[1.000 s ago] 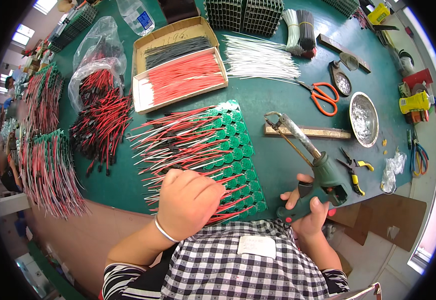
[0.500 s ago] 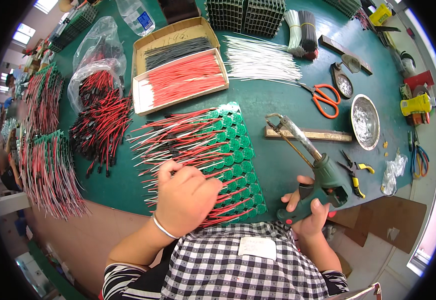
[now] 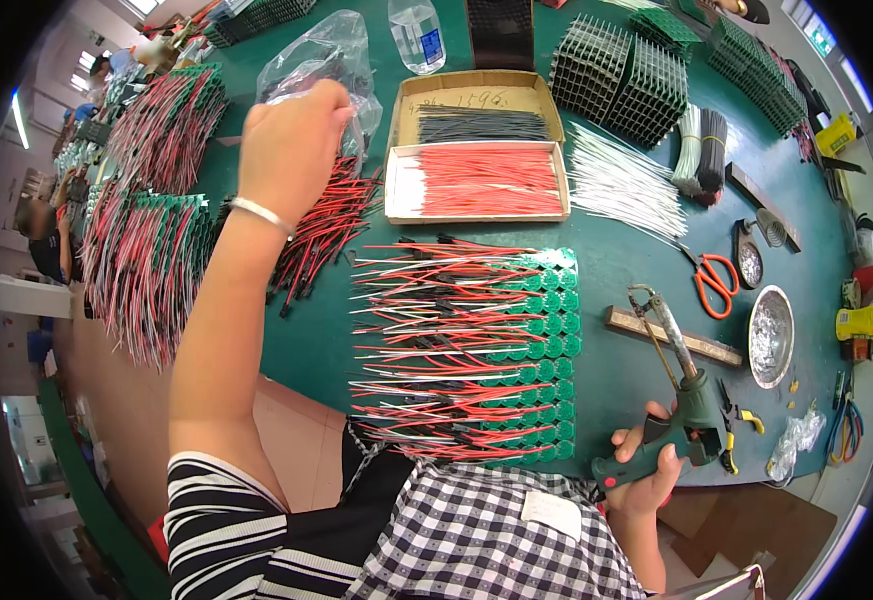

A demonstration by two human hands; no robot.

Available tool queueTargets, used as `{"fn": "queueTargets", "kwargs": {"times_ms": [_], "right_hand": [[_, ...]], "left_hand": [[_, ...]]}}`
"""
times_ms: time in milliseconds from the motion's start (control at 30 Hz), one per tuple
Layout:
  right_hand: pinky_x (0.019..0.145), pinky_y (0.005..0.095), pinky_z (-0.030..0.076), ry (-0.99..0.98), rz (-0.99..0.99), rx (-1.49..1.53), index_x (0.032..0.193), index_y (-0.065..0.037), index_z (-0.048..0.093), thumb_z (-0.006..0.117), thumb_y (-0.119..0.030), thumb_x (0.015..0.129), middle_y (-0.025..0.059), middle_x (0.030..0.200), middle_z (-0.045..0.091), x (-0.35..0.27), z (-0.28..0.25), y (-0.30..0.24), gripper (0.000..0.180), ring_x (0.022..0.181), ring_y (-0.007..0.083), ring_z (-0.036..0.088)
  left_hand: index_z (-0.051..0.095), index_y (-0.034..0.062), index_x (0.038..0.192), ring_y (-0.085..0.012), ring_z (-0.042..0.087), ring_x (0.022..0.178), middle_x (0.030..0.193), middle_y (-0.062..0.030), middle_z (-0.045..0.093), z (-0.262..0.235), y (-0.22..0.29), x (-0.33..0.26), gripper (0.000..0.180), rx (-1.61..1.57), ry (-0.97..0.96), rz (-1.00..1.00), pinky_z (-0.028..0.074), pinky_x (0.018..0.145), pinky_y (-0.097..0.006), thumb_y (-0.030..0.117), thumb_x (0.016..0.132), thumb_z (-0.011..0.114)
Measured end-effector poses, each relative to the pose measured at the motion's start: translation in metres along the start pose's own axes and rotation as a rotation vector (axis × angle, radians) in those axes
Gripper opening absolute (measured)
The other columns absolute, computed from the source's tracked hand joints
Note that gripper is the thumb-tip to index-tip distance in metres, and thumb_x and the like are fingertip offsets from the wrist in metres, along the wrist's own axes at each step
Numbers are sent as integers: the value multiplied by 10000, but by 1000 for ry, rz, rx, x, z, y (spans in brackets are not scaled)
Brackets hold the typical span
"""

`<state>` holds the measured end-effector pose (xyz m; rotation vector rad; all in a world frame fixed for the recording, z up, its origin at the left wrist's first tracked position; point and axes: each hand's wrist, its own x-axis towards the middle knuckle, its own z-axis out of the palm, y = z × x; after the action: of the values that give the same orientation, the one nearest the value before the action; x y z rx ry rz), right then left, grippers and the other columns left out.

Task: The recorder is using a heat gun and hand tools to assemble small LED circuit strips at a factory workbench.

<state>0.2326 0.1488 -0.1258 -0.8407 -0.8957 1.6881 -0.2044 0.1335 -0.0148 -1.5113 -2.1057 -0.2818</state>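
A green table (image 3: pixel 616 270) was seen covered with work material. The largest spread, rows of green round boards with red and black leads (image 3: pixel 466 355), was laid out directly in front of the person. Bundles of wired boards (image 3: pixel 146 250) were stacked at the left edge. A cardboard tray of red wires (image 3: pixel 476 182) was set behind the spread, with a tray of black wires (image 3: pixel 483 125) just behind that. A bunch of white wires (image 3: pixel 621 185) was laid to the right of the trays, near orange-handled scissors (image 3: pixel 714 280). A loose pile of red-and-black wires (image 3: pixel 321 225) was seen spilling out of a clear plastic bag (image 3: pixel 321 55) at upper left.

The left hand (image 3: pixel 291 150) was raised over that pile, at the mouth of the bag, fingers curled downward; whether any wire was pinched could not be told, the fingertips being hidden behind the hand. The right hand (image 3: pixel 646 470) was clenched around the grip of a green soldering gun (image 3: pixel 681 400) at the table's near edge, its tip rested on a wooden strip (image 3: pixel 671 337). A small metal bowl (image 3: pixel 771 335) was placed just right of the gun.
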Motion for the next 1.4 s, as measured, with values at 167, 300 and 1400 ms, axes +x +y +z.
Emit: {"fn": "queueTargets", "kwargs": {"times_ms": [167, 300, 1400], "right_hand": [[689, 352, 490, -23, -19, -15, 1378, 5, 297, 496, -273, 902, 171, 1231, 520, 3, 1, -2, 587, 611, 148, 535], [689, 352, 491, -55, -22, -3, 1373, 7, 308, 495, -272, 900, 162, 1233, 522, 4, 2, 0, 580, 611, 149, 533], [690, 355, 487, 49, -63, 93, 1350, 13, 333, 503, -257, 900, 174, 1226, 519, 0, 0, 5, 552, 606, 140, 551]], "left_hand": [[609, 95, 873, -304, 610, 806, 841, -97, 632, 37, 71, 29, 80, -345, -99, 151, 486, 693, -410, 169, 862, 580], [616, 107, 872, -300, 610, 832, 858, -81, 628, 77, 107, 32, 72, -356, -193, 168, 493, 714, -412, 171, 850, 591], [667, 114, 884, -255, 588, 830, 782, -41, 599, 55, -28, -56, 145, -148, -355, -86, 440, 773, -409, 158, 752, 711]]}}
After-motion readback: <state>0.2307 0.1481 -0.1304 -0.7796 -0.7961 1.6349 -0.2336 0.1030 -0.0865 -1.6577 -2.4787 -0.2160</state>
